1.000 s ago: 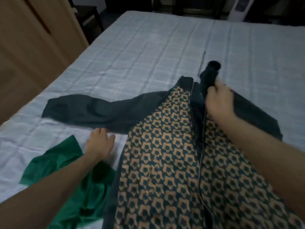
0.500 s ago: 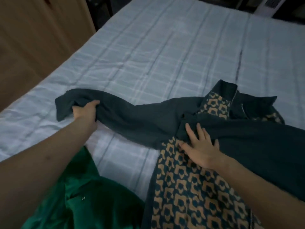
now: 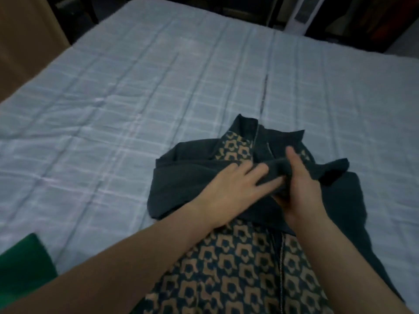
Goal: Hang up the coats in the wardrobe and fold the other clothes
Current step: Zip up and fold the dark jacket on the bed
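Observation:
A zip-up jacket [image 3: 238,268] with a tan-and-dark patterned front and dark sleeves lies on the bed, collar away from me. Its left sleeve [image 3: 181,175] is folded across the chest toward the right. My left hand [image 3: 233,189] lies on this sleeve with fingers stretched out, a fold of the fabric between them. My right hand [image 3: 301,184] grips the sleeve near its cuff [image 3: 335,168], thumb raised. The jacket's other sleeve lies folded under both hands.
A green garment [image 3: 22,270] lies at the bottom left corner of the light checked bedsheet [image 3: 136,98]. A wooden wardrobe [image 3: 25,30] stands at the left. Dark furniture and a white appliance [image 3: 301,14] sit beyond the bed's far edge.
My left hand has carried the left sleeve from the bed's left side across the jacket's chest. My right hand has moved from pressing the jacket to gripping the sleeve's end.

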A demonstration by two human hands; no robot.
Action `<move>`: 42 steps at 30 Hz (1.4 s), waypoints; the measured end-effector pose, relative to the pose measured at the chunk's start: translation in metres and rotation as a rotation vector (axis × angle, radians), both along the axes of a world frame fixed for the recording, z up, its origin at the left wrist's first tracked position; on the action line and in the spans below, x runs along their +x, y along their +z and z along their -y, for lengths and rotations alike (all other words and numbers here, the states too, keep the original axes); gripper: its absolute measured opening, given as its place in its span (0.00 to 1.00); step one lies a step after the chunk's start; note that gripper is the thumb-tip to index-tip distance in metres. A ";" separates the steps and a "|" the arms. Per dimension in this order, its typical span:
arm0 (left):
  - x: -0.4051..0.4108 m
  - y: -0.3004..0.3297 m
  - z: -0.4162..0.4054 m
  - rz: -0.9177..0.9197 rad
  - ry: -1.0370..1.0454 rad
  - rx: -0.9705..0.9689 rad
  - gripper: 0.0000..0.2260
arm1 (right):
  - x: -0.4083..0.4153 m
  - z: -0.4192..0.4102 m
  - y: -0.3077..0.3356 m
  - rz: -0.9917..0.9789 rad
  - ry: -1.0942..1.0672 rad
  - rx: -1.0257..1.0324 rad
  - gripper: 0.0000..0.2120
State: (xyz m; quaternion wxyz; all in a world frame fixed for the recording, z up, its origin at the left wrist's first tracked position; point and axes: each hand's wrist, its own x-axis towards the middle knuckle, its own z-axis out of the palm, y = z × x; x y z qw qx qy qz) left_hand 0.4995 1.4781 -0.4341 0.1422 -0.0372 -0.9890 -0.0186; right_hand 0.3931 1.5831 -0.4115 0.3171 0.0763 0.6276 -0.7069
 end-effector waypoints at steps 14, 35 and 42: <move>0.090 -0.084 0.032 0.404 0.180 0.056 0.41 | -0.124 -0.179 -0.036 -0.417 -0.037 0.821 0.23; -0.141 -0.070 0.110 0.242 0.886 0.911 0.28 | -0.206 -0.014 -0.067 -0.769 0.469 0.997 0.26; -0.169 -0.053 0.100 0.075 0.835 1.220 0.09 | -0.224 -0.005 -0.063 -0.491 0.326 0.576 0.09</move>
